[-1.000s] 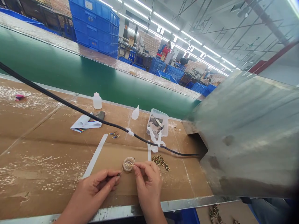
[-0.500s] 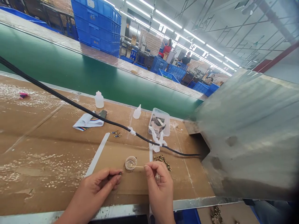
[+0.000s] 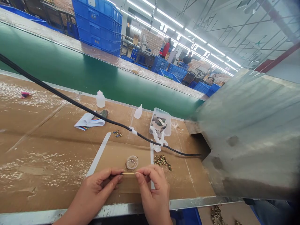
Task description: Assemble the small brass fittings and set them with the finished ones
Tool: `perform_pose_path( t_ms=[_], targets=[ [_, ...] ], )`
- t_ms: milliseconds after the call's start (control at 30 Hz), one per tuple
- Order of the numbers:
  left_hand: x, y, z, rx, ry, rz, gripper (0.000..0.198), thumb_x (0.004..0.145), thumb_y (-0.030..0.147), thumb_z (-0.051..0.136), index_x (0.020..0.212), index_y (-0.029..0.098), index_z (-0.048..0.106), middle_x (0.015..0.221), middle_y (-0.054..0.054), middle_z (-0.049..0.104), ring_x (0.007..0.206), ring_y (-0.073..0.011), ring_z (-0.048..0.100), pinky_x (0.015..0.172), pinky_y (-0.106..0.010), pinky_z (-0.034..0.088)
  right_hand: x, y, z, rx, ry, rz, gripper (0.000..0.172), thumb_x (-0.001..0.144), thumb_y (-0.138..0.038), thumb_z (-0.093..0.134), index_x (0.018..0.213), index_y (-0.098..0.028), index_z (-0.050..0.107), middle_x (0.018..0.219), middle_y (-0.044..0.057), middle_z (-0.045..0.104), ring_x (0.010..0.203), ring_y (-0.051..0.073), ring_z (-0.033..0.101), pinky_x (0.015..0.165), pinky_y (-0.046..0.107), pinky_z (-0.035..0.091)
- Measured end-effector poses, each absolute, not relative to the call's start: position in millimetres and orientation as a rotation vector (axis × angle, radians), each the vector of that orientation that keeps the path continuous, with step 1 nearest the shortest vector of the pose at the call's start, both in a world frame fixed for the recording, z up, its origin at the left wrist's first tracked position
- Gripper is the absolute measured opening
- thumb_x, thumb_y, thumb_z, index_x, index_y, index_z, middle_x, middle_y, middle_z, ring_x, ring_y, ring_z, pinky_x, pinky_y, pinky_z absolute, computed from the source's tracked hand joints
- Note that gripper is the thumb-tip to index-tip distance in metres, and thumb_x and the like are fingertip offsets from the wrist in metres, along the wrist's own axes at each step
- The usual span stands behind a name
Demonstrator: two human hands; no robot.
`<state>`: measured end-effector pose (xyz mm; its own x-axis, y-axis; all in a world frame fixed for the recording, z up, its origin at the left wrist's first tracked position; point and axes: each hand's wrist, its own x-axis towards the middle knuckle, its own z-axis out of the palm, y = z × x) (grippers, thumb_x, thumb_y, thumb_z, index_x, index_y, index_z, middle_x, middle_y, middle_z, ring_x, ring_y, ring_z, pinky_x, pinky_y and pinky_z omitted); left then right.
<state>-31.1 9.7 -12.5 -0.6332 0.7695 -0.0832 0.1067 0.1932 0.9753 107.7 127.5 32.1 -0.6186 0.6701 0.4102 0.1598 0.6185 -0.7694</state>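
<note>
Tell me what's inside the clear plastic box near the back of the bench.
Grey and paler pieces lie inside the clear box, with a slim white item on top. Anything beneath them is covered, and white ties hide part of the box's near side.

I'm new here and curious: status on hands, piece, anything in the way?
Left hand pinching small dark piece, mostly hidden. Right hand holding thin stick, tip at that piece. Clear cup just beyond; black cable farther back, off both hands.

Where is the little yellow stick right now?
In the head view, the yellow stick is low, near the middle, pinched in the right hand and pointing toward the left hand, just on the near side of the round clear cup.
</note>
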Motion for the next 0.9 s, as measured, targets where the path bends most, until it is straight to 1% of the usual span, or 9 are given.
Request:
perform_pose_path(
  t_ms=[233,333,400,500,567,733,900],
  targets=[
    [-32.4,9.6,-13.5,0.862,1.942,1.462,0.025,0.079,0.040,0.064,0.090,0.021,0.076,0.079,-0.003,0.079,0.074,-0.0225,0.075,0.070,-0.027,0.061,103.8,120.9,37.2,-0.501,-2.132,0.854,0.006,0.092,-0.021,0.062,0.089,-0.023,0.067,0.077,-0.002,0.066,0.072,0.014,0.058,0.069,0.026,0.041],
    [-33.0,9.6,-10.6,0.877,1.956,1.510,0.023,0.078,0.038,0.064,0.089,0.023,0.077,0.081,-0.002,0.080,0.072,-0.0215,0.075,0.067,-0.025,0.061,102.6,119.3,39.2,-0.409,-2.142,0.777,0.007,0.093,-0.020,0.062,0.089,-0.022,0.067,0.078,-0.002,0.067,0.070,0.013,0.059,0.073,0.028,0.040],
    [-32.9,9.4,-7.2,0.908,1.968,1.533,0.020,0.078,0.036,0.064,0.087,0.024,0.078,0.078,-0.001,0.080,0.068,-0.0205,0.075,0.064,-0.023,0.060,103.2,119.7,40.0,-0.375,-2.156,0.731,0.007,0.093,-0.017,0.062,0.089,-0.021,0.066,0.078,-0.002,0.068,0.069,0.013,0.059,0.076,0.029,0.038],
    [-32.4,8.6,-3.8,0.983,2.019,1.534,0.018,0.077,0.035,0.065,0.084,0.024,0.078,0.073,-0.001,0.079,0.063,-0.0199,0.074,0.057,-0.021,0.059,104.8,122.3,40.1,-0.389,-2.185,0.709,0.009,0.092,-0.013,0.061,0.089,-0.021,0.065,0.079,-0.002,0.068,0.070,0.013,0.059,0.080,0.031,0.037],
    [-32.4,7.9,-4.3,1.021,2.036,1.511,0.018,0.078,0.035,0.065,0.084,0.025,0.078,0.074,-0.001,0.079,0.064,-0.0201,0.074,0.056,-0.020,0.058,105.1,124.4,40.0,-0.407,-2.204,0.705,0.011,0.092,-0.012,0.060,0.088,-0.021,0.064,0.078,-0.002,0.068,0.070,0.013,0.059,0.079,0.031,0.036],
    [-33.2,7.5,-10.6,1.016,1.982,1.460,0.020,0.080,0.037,0.063,0.087,0.026,0.078,0.081,-0.001,0.080,0.072,-0.0204,0.075,0.067,-0.023,0.060,102.6,125.0,43.0,-0.408,-2.219,0.684,0.011,0.092,-0.013,0.058,0.085,-0.021,0.062,0.075,-0.002,0.067,0.068,0.014,0.058,0.076,0.031,0.036],
    [-33.0,9.0,-12.2,0.984,1.983,1.476,0.019,0.079,0.037,0.064,0.086,0.026,0.078,0.084,-0.002,0.080,0.078,-0.0214,0.075,0.074,-0.025,0.060,102.6,123.3,46.9,-0.386,-2.204,0.687,0.012,0.092,-0.012,0.059,0.085,-0.021,0.062,0.076,-0.003,0.067,0.068,0.013,0.058,0.081,0.032,0.035]
  ],
)
